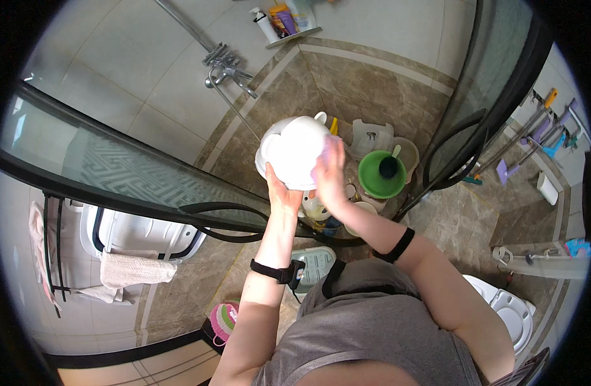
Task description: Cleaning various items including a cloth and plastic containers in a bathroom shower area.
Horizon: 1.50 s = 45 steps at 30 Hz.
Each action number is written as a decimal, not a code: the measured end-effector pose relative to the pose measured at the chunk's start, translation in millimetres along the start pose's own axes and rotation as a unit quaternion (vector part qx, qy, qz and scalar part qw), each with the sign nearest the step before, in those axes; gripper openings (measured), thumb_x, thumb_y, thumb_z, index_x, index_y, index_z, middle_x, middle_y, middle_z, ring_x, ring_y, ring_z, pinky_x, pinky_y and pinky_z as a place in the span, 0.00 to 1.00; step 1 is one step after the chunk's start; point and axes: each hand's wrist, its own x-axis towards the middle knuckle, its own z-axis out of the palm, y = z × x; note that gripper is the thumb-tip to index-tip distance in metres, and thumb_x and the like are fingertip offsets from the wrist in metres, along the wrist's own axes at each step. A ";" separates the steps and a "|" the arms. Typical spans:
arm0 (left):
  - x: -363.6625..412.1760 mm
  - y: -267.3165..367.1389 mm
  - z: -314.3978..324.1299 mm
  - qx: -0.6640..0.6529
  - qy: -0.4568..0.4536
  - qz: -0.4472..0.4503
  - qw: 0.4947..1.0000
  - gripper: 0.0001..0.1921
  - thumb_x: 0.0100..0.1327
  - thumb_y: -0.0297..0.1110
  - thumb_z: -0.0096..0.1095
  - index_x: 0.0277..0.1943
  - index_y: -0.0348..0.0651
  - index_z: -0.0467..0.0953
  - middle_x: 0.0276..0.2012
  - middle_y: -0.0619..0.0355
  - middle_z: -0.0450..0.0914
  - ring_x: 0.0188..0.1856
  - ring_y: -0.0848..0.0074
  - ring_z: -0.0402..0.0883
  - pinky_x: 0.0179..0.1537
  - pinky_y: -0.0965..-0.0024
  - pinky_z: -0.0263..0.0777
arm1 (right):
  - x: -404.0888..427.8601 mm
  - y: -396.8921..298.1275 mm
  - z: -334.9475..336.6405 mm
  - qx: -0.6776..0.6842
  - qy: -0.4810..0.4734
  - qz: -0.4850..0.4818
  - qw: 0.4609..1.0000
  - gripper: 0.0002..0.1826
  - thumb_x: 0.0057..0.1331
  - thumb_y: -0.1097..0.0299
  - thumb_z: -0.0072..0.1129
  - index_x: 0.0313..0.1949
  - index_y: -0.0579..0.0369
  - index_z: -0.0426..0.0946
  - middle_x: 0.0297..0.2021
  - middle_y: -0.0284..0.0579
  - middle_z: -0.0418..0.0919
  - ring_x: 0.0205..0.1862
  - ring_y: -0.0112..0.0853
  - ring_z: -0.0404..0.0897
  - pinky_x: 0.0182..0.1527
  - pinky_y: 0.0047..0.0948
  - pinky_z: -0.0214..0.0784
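Observation:
In the head view a white plastic basin or potty-like vessel is held up in front of the shower corner. My left hand grips its lower rim, thumb on the near side. My right hand presses a purple cloth or sponge against the vessel's right side; the fingers are slightly blurred. The vessel's surface is overexposed, so its detail is hard to see. Just right of it stands a green basin with a dark round item inside.
Curved glass shower doors with black handles flank both sides. A chrome shower mixer is on the wall, near a shelf of bottles. A white plastic stool and several containers lie behind and below. A grey-green footstool sits near my body.

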 end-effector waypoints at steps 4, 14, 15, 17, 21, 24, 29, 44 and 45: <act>-5.2 -3.9 8.4 -0.005 0.024 -0.021 0.999 0.28 0.69 0.52 0.33 0.63 0.43 0.58 0.62 0.55 0.64 0.62 0.61 0.63 0.62 0.56 0.56 | -36.2 -10.3 2.6 -0.335 -0.023 -0.305 0.891 0.27 0.61 0.66 0.48 0.61 0.46 0.61 0.65 0.57 0.45 0.67 0.49 0.51 0.65 0.51 0.44; -12.7 -3.2 3.9 0.214 0.037 0.018 0.976 0.25 0.68 0.46 0.42 0.62 0.40 0.58 0.57 0.52 0.68 0.60 0.67 0.67 0.59 0.61 0.63 | 37.9 -12.1 -34.3 0.016 -0.035 -0.144 0.989 0.26 0.62 0.70 0.44 0.61 0.57 0.60 0.64 0.52 0.54 0.65 0.45 0.56 0.65 0.39 0.47; -14.8 -1.1 0.1 0.213 0.037 0.020 0.976 0.25 0.68 0.46 0.42 0.62 0.40 0.58 0.57 0.52 0.68 0.60 0.67 0.67 0.59 0.61 0.63 | 51.6 -14.2 -38.2 -0.032 -0.092 -0.189 0.977 0.25 0.63 0.71 0.43 0.60 0.59 0.60 0.64 0.53 0.54 0.65 0.45 0.57 0.64 0.35 0.49; -15.2 2.6 -7.3 0.257 0.046 -0.007 0.965 0.24 0.67 0.42 0.48 0.61 0.39 0.59 0.58 0.50 0.67 0.59 0.66 0.68 0.57 0.60 0.65 | 61.6 -13.8 -40.7 -0.080 -0.147 -0.235 0.958 0.24 0.63 0.72 0.41 0.60 0.62 0.60 0.63 0.53 0.55 0.64 0.46 0.58 0.64 0.31 0.51; -13.5 6.4 -5.8 0.206 0.012 0.069 0.976 0.27 0.65 0.43 0.52 0.61 0.37 0.58 0.54 0.50 0.70 0.55 0.64 0.72 0.56 0.58 0.66 | 28.9 -32.6 -34.0 -0.082 -0.193 -0.263 0.942 0.23 0.63 0.76 0.38 0.59 0.58 0.62 0.62 0.53 0.58 0.63 0.44 0.61 0.62 0.33 0.54; -4.8 4.1 8.0 0.165 0.029 0.108 0.980 0.25 0.63 0.37 0.57 0.58 0.34 0.61 0.51 0.50 0.73 0.49 0.65 0.75 0.51 0.62 0.70 | 14.4 -0.7 -45.8 -0.098 -0.187 -0.281 0.936 0.23 0.64 0.78 0.37 0.59 0.57 0.63 0.62 0.50 0.60 0.62 0.42 0.63 0.60 0.33 0.57; -7.9 12.8 -2.4 0.296 0.023 0.132 0.946 0.17 0.59 0.30 0.63 0.49 0.31 0.72 0.43 0.52 0.78 0.44 0.72 0.77 0.48 0.70 0.69 | 40.7 8.8 -51.7 0.143 -0.079 -0.052 0.985 0.22 0.66 0.77 0.35 0.60 0.54 0.62 0.56 0.45 0.67 0.48 0.28 0.72 0.52 0.27 0.64; -32.9 3.8 -1.7 0.534 -0.079 0.052 0.840 0.12 0.56 0.29 0.66 0.42 0.33 0.78 0.35 0.58 0.81 0.36 0.81 0.78 0.41 0.76 0.71 | 77.2 -49.8 -39.1 -0.093 -0.349 -0.033 0.932 0.23 0.66 0.68 0.43 0.61 0.47 0.63 0.65 0.44 0.57 0.35 0.27 0.75 0.33 0.24 0.71; -28.6 4.5 -4.8 0.533 -0.078 0.053 0.841 0.12 0.56 0.29 0.66 0.42 0.33 0.78 0.35 0.58 0.81 0.36 0.81 0.78 0.41 0.76 0.71 | 63.1 -52.4 -36.5 -0.123 -0.354 -0.100 0.922 0.24 0.63 0.73 0.45 0.60 0.47 0.65 0.63 0.44 0.60 0.41 0.31 0.77 0.40 0.28 0.73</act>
